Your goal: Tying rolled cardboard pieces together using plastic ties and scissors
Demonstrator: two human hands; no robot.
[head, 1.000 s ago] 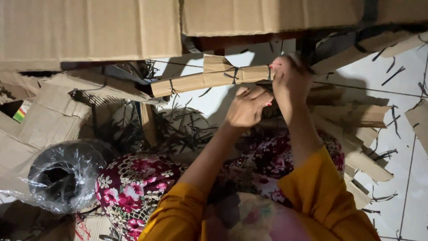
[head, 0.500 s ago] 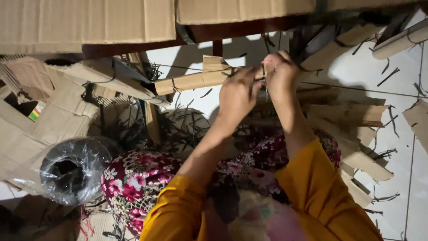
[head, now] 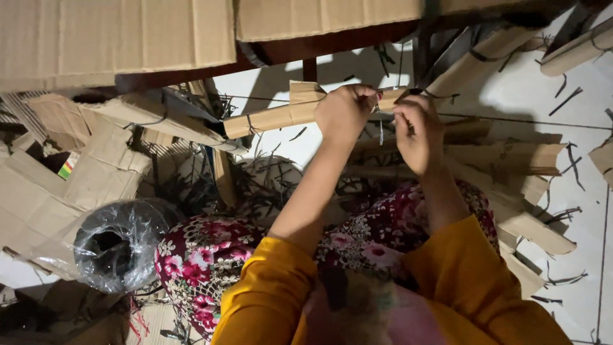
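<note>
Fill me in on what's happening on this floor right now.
A person in yellow sleeves sits on the tiled floor. The left hand grips a rolled cardboard bundle, held up off the floor. The right hand pinches a thin dark string at the bundle's end. More tied bundles lie at the right, and a spool of black string in clear plastic sits at the left.

Quick count: two hands, left hand [head: 345,114] and right hand [head: 418,133], both closed on one long flat brown cardboard bundle tied with dark string [head: 268,118]. One black spool of twine wrapped in clear plastic [head: 112,250] sits lower left. Two big flat sheets of plain brown cardboard [head: 115,38] run across the top. Roughly seven more tied cardboard bundles [head: 511,156] are piled on the right, hard to separate exactly. Dark string offcuts [head: 565,96] on the white tiled floor [head: 575,128] are too many to count.
</note>
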